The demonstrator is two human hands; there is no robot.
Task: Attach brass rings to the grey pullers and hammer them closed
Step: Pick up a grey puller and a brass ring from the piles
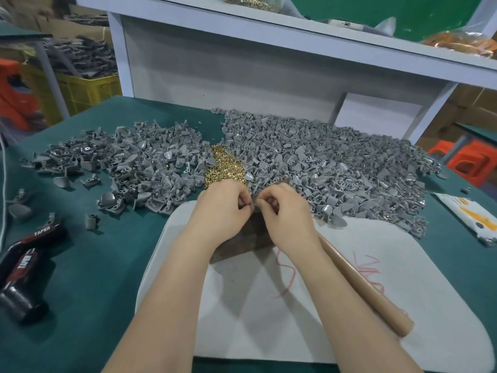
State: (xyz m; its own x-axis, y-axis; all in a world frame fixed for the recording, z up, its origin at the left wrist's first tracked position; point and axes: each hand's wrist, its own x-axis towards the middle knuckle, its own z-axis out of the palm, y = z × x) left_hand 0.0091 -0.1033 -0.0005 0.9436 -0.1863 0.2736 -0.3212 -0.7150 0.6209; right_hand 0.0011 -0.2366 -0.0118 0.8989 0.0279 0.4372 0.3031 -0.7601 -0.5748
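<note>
My left hand (224,208) and my right hand (282,211) meet fingertip to fingertip over a dark block (243,242) on a white mat (269,305). Between the fingertips both hands pinch a small grey puller (254,205), mostly hidden; any ring on it cannot be made out. Just beyond the hands lies a heap of small brass rings (222,166). Grey pullers lie in a big pile to the right (336,168) and a looser pile to the left (139,162). A hammer's wooden handle (365,289) lies on the mat under my right forearm.
A black and red bottle labelled TAPER (24,267) lies at the left on the green table (94,278). A white and orange packet (468,214) sits at the right edge. A grey shelf unit (242,63) rises behind the piles. Crates and stools stand beyond the table.
</note>
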